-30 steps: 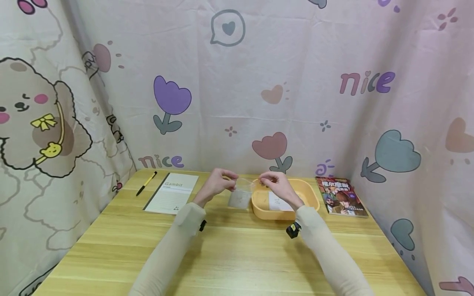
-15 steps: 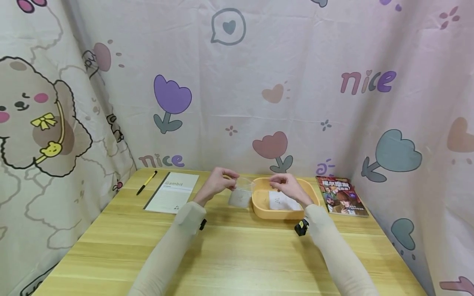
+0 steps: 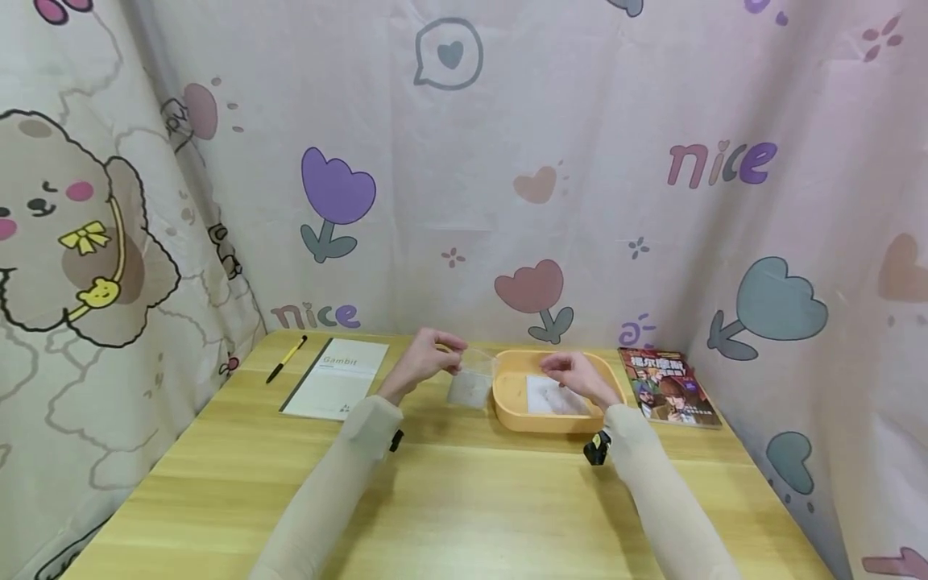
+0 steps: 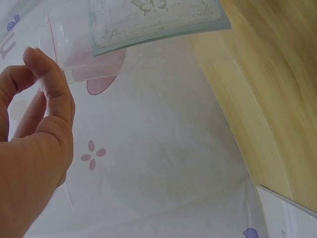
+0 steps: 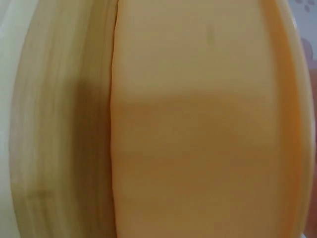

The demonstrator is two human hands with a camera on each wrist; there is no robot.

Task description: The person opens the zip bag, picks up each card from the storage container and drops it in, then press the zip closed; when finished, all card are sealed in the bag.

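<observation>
In the head view my left hand pinches a clear plastic bag by its upper edge, left of a yellow-orange basket. The left wrist view shows the clear bag at my fingertips, with a red line across it. Inside its lower part sits a thin stack of printed paper with pale green edges. My right hand hovers over the basket with relaxed fingers and no visible object in them. Under it, a white printed paper piece lies in the basket.
A white notebook lies at the left, beside a yellow and black pen. To the basket's right is a colourful magazine. The wooden table ends at a patterned curtain behind and at the sides.
My right hand has come away from the bag and moved right and slightly down, over the basket. The left hand and the bag have stayed almost in place.
</observation>
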